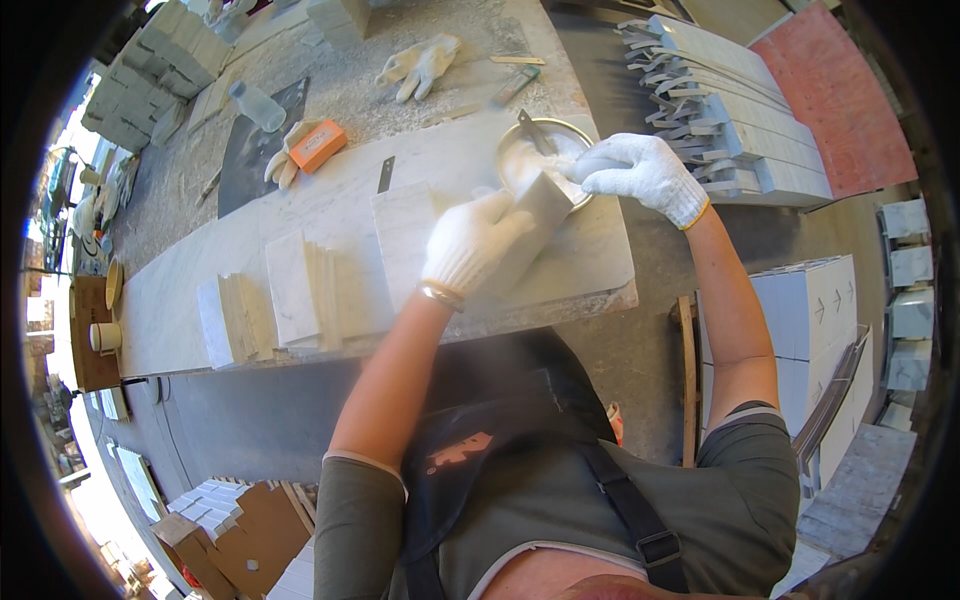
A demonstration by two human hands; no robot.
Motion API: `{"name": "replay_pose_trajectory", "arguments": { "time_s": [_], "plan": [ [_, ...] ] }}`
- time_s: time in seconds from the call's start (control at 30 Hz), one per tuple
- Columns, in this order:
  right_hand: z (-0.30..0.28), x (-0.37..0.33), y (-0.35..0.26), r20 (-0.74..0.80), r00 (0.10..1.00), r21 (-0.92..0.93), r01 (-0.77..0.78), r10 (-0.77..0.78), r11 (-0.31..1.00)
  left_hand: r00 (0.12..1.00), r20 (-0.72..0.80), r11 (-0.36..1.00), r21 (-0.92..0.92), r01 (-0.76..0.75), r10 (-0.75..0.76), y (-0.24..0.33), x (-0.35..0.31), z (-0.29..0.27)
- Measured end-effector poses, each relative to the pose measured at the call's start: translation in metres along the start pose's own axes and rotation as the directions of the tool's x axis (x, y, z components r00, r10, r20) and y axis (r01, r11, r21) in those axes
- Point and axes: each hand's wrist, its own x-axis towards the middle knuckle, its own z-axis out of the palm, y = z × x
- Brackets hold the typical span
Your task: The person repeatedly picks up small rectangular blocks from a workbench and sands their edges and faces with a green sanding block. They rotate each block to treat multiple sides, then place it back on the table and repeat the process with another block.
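Observation:
My left hand [478,238], in a white knit glove, is closed on a grey stone tile [548,208], tilted up over the marble-topped bench. Beyond it stands a round metal bowl [503,152] with white paste or powder [522,166] in it. A dark putty knife [535,130] leans in the bowl. Over the bowl's right side hangs my right hand [638,175], gloved too, its fingers pinched together near the tile's upper corner. Whatever they hold is too small to make out. Left of my left hand, a pale marble tile [400,222] lies on the bench.
Leaning stacks of thin marble tiles [292,290] stand along the bench's near edge. Farther back are an orange box [318,146], a plastic bottle [258,106], loose gloves [420,66] and a small dark blade [386,174]. Strapped slabs [745,110] stand right of the bench.

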Motion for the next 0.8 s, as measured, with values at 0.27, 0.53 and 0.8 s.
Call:
{"name": "replay_pose_trajectory", "arguments": {
  "time_s": [0.27,0.53,0.8],
  "plan": [
    [0.005,0.032,-0.008,-0.079,0.996,0.107,0.049,-0.041,0.993,1.000,-0.010,1.000,-0.005,0.011,-0.011,0.002,-0.003,0.000],
    [0.051,0.127,-0.027,0.074,0.991,0.089,0.101,-0.108,0.991,0.997,-0.037,0.997,0.043,-0.070,0.071,-0.004,-0.002,0.003],
    [0.101,0.192,-0.009,0.294,0.943,-0.465,0.284,-0.156,0.838,1.000,0.005,1.000,-0.013,0.011,-0.011,0.002,-0.004,0.000]
  ]
}}
